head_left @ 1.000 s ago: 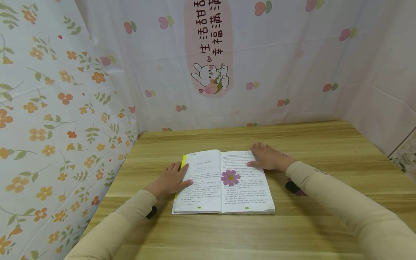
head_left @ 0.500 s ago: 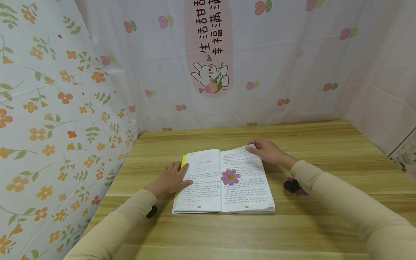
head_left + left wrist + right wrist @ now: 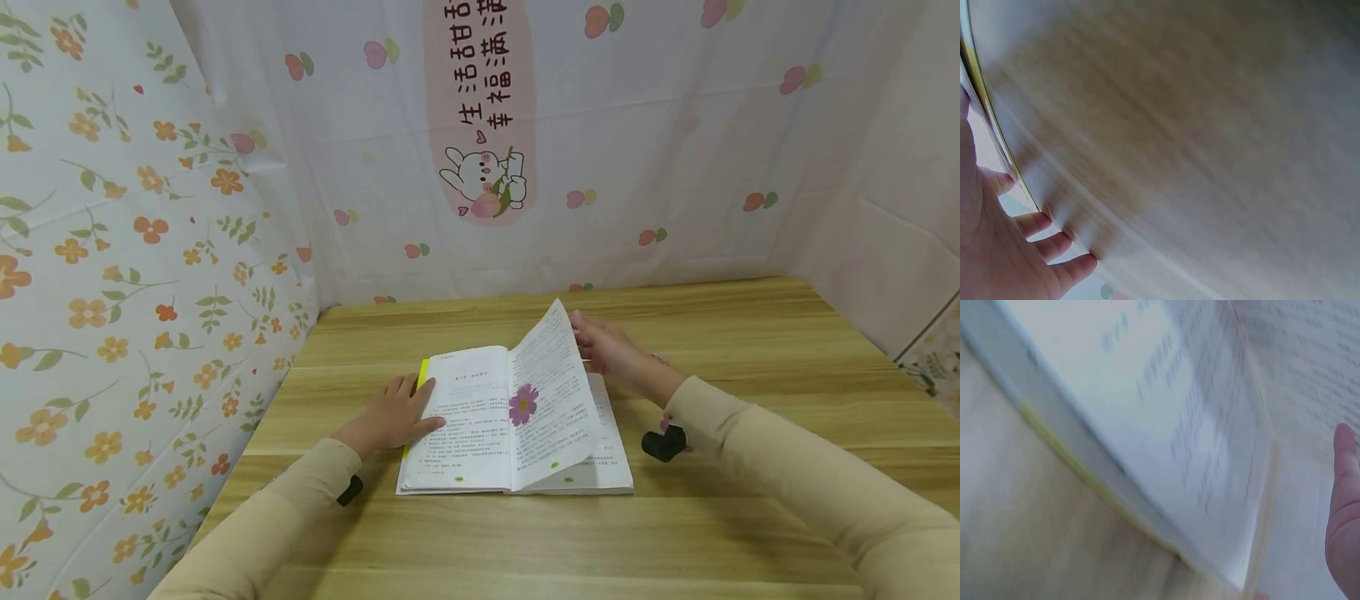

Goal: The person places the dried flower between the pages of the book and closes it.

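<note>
While the book (image 3: 465,433) is touched along its left edge by the spread-fingered left hand (image 3: 393,414), a raised page (image 3: 558,408) is flanked by the right hand (image 3: 615,354), unclenched.

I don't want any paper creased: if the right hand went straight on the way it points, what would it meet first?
Probably the raised page, just ahead of the right hand; whether they touch is unclear.
</note>
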Tool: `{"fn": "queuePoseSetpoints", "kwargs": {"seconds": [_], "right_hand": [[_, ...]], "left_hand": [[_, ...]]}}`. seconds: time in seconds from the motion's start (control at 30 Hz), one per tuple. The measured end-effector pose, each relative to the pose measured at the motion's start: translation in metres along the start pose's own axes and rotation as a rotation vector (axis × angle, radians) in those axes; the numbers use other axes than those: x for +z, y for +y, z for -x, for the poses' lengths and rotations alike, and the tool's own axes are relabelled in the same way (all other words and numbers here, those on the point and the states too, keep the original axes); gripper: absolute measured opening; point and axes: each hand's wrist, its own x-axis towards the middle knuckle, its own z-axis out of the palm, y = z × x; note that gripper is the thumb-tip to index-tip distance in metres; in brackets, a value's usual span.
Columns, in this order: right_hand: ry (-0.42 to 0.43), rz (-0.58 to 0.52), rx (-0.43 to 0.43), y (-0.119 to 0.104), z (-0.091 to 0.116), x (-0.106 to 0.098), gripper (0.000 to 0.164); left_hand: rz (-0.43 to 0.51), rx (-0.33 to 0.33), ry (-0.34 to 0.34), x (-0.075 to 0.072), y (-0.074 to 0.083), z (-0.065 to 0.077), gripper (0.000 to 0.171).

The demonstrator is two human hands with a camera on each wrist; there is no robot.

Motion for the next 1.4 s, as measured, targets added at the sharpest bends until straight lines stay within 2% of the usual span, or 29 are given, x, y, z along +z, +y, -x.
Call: {"fn": "queuePoseSetpoints", "kwargs": {"seconds": [0.1, 0.2, 0.37, 0.5, 0.6, 0.73, 0.87, 0.97, 1.17, 1.4], "right_hand": [[-0.060, -0.150, 0.003, 0.002, 0.005, 0.014, 0.071], [-0.113, -0.167, -0.005, 0.007, 0.010, 0.028, 0.070], [-0.178, 0.049, -0.037, 0.018, 0.018, 0.048, 0.055], [-0.212, 0.237, -0.132, 0.026, 0.023, 0.062, 0.054], [-0.231, 0.395, -0.194, 0.030, 0.025, 0.069, 0.059], [-0.265, 0.608, -0.219, 0.035, 0.026, 0.076, 0.071], [-0.328, 0.741, -0.250, 0.036, 0.024, 0.084, 0.079], [-0.367, 0.807, -0.263, 0.037, 0.022, 0.090, 0.081], [-0.413, 0.877, -0.249, 0.038, 0.019, 0.099, 0.083], [-0.447, 0.977, -0.260, 0.040, 0.020, 0.106, 0.079]], "left_hand": [[0.005, 0.002, 0.002, 0.000, -0.001, 0.000, 0.081], [0.008, -0.002, -0.002, 0.000, 0.000, 0.000, 0.081], [0.000, -0.009, -0.010, 0.001, 0.000, 0.000, 0.082], [0.008, 0.002, -0.014, -0.001, 0.000, 0.001, 0.079], [0.028, 0.009, -0.017, -0.002, 0.000, 0.001, 0.073], [0.060, 0.008, -0.022, -0.002, -0.003, 0.001, 0.065], [0.098, -0.001, -0.027, 0.000, -0.007, 0.001, 0.059], [0.165, 0.004, -0.024, -0.001, -0.011, 0.002, 0.055], [0.379, 0.022, 0.013, -0.004, -0.018, 0.005, 0.049], [0.603, -0.036, 0.087, -0.008, -0.023, 0.005, 0.048]]}}
